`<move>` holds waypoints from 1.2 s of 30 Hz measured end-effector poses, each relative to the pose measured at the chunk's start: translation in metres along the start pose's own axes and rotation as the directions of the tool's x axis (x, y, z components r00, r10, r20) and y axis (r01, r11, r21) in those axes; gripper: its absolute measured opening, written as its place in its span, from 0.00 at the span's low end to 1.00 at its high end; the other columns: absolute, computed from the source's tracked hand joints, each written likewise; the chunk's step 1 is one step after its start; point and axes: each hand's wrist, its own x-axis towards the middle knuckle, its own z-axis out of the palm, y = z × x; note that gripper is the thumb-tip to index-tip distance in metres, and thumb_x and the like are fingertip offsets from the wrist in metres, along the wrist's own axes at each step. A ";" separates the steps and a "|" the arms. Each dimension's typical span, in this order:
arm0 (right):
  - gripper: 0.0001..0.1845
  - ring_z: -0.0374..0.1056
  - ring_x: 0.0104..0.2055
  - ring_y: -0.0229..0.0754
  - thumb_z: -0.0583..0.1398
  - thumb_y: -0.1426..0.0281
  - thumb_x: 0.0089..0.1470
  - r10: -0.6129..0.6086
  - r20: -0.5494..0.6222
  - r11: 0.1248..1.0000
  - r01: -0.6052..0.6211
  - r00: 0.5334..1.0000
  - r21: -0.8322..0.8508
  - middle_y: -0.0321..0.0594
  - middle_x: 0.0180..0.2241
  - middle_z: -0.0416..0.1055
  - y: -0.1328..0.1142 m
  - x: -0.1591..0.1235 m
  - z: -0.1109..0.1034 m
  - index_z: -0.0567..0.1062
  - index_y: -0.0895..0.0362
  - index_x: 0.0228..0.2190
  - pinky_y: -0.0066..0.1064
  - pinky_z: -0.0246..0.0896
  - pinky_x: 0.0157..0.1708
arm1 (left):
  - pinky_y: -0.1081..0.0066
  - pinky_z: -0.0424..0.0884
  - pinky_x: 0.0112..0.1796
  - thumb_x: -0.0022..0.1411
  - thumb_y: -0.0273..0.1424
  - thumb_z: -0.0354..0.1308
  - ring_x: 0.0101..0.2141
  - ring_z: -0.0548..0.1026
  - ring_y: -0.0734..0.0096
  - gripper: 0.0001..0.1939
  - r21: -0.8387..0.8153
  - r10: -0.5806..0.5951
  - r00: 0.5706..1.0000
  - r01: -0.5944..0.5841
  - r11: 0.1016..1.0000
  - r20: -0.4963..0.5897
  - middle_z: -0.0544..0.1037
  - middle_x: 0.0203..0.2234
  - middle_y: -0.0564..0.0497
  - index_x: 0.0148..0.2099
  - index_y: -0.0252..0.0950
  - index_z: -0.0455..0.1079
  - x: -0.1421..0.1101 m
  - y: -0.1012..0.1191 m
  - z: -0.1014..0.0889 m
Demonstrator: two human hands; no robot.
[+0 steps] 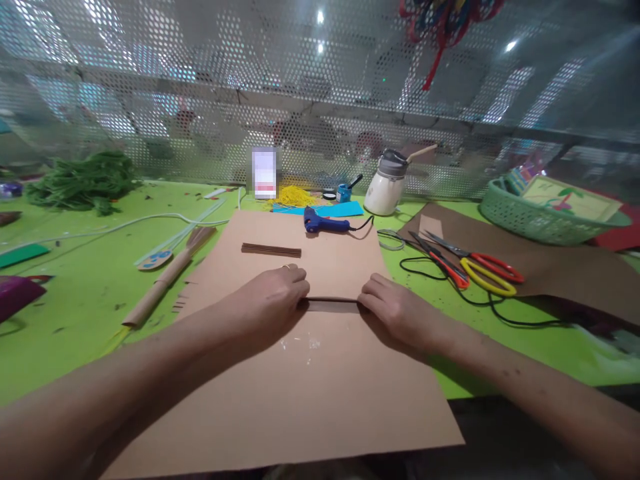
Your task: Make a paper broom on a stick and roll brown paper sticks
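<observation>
My left hand (280, 293) and my right hand (393, 303) pinch the two ends of a thin dark brown paper strip (333, 300). It stretches straight between them, just over a large tan paper sheet (260, 407). Farther up the sheet lies a stack of similar brown strips (271, 251). A blue hot glue gun (327, 221) rests near the sheet's top edge. Small shiny glue spots (314, 341) show below the strip. My fingertips hide the strip's ends.
Scissors with red and yellow handles (487, 272) and a black cord (525, 323) lie at right. A green basket (540, 217), a white jug (385, 187) and a lit phone (264, 173) stand behind. At left are a rolled paper stalk (160, 287) and green yarn (83, 177).
</observation>
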 end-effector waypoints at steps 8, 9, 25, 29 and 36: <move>0.12 0.57 0.33 0.47 0.51 0.81 0.60 -0.032 -0.118 0.998 0.025 0.993 -0.053 0.48 0.29 0.67 -0.008 0.000 -0.001 0.74 0.64 0.33 0.38 0.56 0.31 | 0.69 0.68 0.37 0.55 0.30 0.51 0.36 0.74 0.64 0.14 -0.554 -0.314 0.910 0.414 0.722 0.271 0.79 0.36 0.47 0.39 0.34 0.75 0.026 -0.026 -0.030; 0.12 0.57 0.33 0.47 0.51 0.82 0.60 -0.037 -0.119 0.998 0.030 0.992 -0.061 0.47 0.29 0.67 -0.009 0.001 -0.002 0.74 0.64 0.33 0.38 0.56 0.31 | 0.69 0.69 0.38 0.56 0.31 0.49 0.36 0.75 0.64 0.16 -0.589 -0.312 0.902 0.431 0.684 0.298 0.80 0.37 0.46 0.42 0.33 0.75 0.032 -0.028 -0.031; 0.15 0.58 0.35 0.47 0.49 0.81 0.62 -0.060 -0.208 0.996 0.044 0.976 -0.081 0.51 0.32 0.69 -0.003 0.016 -0.008 0.75 0.67 0.35 0.40 0.61 0.35 | 0.68 0.70 0.30 0.59 0.42 0.56 0.22 0.73 0.69 0.14 -0.789 -0.054 0.803 0.594 0.153 0.594 0.72 0.16 0.55 0.30 0.35 0.71 0.034 -0.010 -0.014; 0.10 0.61 0.39 0.48 0.53 0.78 0.60 0.078 -0.242 0.988 -0.042 0.967 0.148 0.50 0.37 0.70 -0.007 0.018 -0.011 0.75 0.64 0.36 0.41 0.62 0.38 | 0.69 0.69 0.30 0.59 0.38 0.55 0.23 0.74 0.69 0.11 -0.768 -0.090 0.816 0.570 0.292 0.571 0.70 0.15 0.57 0.32 0.36 0.71 0.033 -0.012 -0.006; 0.15 0.66 0.34 0.42 0.53 0.67 0.63 0.386 -0.059 0.805 -0.305 0.921 0.509 0.41 0.29 0.72 0.001 0.035 -0.024 0.74 0.58 0.29 0.34 0.60 0.35 | 0.71 0.66 0.31 0.63 0.36 0.51 0.26 0.74 0.68 0.12 -0.718 -0.130 0.870 0.469 0.515 0.475 0.75 0.21 0.54 0.33 0.36 0.71 0.036 -0.001 -0.009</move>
